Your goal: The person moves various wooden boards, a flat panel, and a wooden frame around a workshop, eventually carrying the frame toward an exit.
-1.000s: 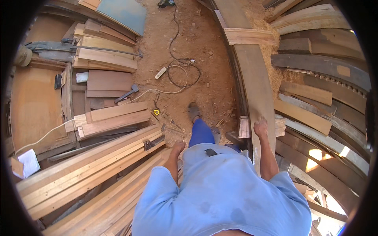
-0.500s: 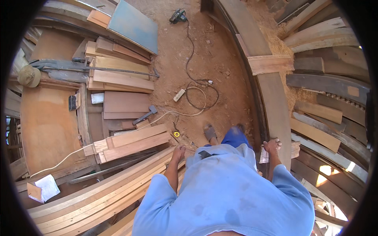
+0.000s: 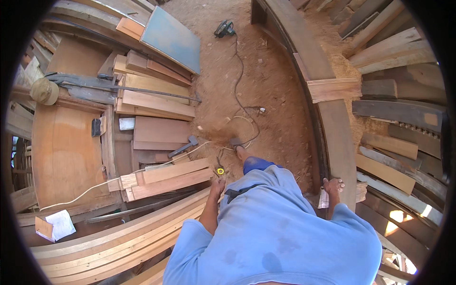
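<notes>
Right hand (image 3: 334, 186) of the person lay over the plank (image 3: 341, 137), fingers part-bent and spread a little across the upper face, thumb side near the left edge; whether it gripped that edge or merely rested could not be told. Left hand (image 3: 218, 186) hung with fingers curled inward, just beside the ends of some stacked pale timbers (image 3: 142, 228) and near a yellow tape measure (image 3: 220, 171); its palm was hidden, so contents unconfirmed. Plank: long, flat, brown-grey wood, smooth-looking on top, with a dark face along its left side. Bordering it on the left, reddish-brown ground (image 3: 280, 104) strewn with chips; on the right, loose tan shavings (image 3: 343, 57). A short pinkish board (image 3: 334, 90) with visible grain crossed the top face roughly square, and a rough-ended block (image 3: 361, 191) projected beside the right hand, apparently passing beneath. Position: plank directly under the right hand, well apart from the left, at the person's right side. Orientation: long axis ran forward from the person, its far part trending left; the bow in its outline was possibly owed to the lens.
</notes>
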`<action>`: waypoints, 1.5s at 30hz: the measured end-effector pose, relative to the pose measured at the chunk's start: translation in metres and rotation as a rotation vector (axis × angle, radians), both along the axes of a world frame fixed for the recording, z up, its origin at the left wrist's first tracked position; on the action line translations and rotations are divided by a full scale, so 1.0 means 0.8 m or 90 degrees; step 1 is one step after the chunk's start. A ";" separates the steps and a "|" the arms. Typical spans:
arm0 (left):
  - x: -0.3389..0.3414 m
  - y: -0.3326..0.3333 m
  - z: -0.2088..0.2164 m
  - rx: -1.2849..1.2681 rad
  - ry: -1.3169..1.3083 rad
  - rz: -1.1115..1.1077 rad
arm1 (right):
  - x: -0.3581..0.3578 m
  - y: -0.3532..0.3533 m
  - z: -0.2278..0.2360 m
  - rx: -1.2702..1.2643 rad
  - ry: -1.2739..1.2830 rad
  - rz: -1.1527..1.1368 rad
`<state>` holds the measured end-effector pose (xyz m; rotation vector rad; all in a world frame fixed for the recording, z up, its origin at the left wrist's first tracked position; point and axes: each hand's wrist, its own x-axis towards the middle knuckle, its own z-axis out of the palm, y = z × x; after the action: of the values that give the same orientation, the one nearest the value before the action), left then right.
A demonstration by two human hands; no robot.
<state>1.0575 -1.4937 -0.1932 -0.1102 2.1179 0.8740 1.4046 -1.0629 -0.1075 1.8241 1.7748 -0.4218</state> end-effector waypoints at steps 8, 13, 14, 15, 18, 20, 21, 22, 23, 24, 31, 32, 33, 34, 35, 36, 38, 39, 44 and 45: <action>0.020 -0.025 -0.016 0.094 0.011 -0.037 | 0.008 -0.002 -0.022 0.053 -0.023 -0.009; 0.019 -0.047 -0.009 0.052 -0.082 -0.168 | -0.003 0.001 -0.002 0.034 -0.011 0.000; 0.019 -0.045 -0.012 0.044 -0.083 -0.133 | 0.002 0.001 -0.006 0.040 -0.017 0.007; 0.020 -0.039 -0.015 0.036 -0.083 -0.099 | 0.007 0.003 -0.006 0.017 -0.020 -0.006; -0.014 -0.031 -0.023 0.030 -0.109 -0.048 | -0.003 0.006 0.004 -0.020 -0.011 -0.008; -0.022 -0.010 -0.024 0.022 -0.036 -0.032 | 0.001 -0.006 0.010 -0.003 -0.016 0.016; -0.026 0.006 -0.023 0.048 -0.061 -0.006 | 0.010 -0.009 0.004 0.022 -0.021 0.012; -0.033 0.026 -0.015 0.072 -0.087 0.017 | 0.021 -0.013 -0.009 0.045 -0.027 0.004; -0.040 0.036 -0.011 0.093 -0.110 0.043 | 0.021 -0.017 -0.013 0.065 -0.030 -0.003; -0.044 0.047 -0.010 0.106 -0.114 0.020 | 0.021 -0.019 -0.011 0.057 -0.024 -0.027; -0.065 0.091 -0.077 0.089 -0.012 -0.086 | -0.014 -0.010 0.020 0.004 -0.031 0.010; -0.065 0.098 -0.079 0.091 0.005 -0.087 | -0.017 -0.008 0.026 -0.011 -0.027 0.018; -0.063 0.105 -0.080 0.096 0.011 -0.075 | -0.020 -0.004 0.027 -0.009 -0.031 0.017; -0.060 0.113 -0.077 0.100 0.015 -0.069 | -0.018 -0.002 0.026 -0.010 -0.036 0.011; -0.057 0.114 -0.070 0.096 0.015 -0.063 | -0.016 -0.003 0.023 -0.018 -0.045 0.003; -0.055 0.111 -0.060 0.102 0.018 -0.063 | -0.018 0.000 0.022 -0.026 -0.047 -0.003; -0.048 0.110 -0.036 0.117 0.017 -0.066 | -0.020 0.008 0.022 -0.044 -0.057 -0.019; -0.049 0.108 -0.026 0.043 -0.021 -0.096 | -0.017 0.012 0.015 -0.056 -0.062 0.000; -0.058 0.081 -0.020 -0.053 -0.110 -0.153 | 0.016 0.035 -0.031 -0.116 -0.020 0.028; -0.063 0.088 -0.025 -0.067 -0.110 -0.177 | 0.015 0.039 -0.029 -0.113 -0.030 0.037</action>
<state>1.0068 -1.4231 -0.2135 0.0524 1.9593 0.5683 1.4166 -1.0318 -0.1305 1.6433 1.6966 -0.4924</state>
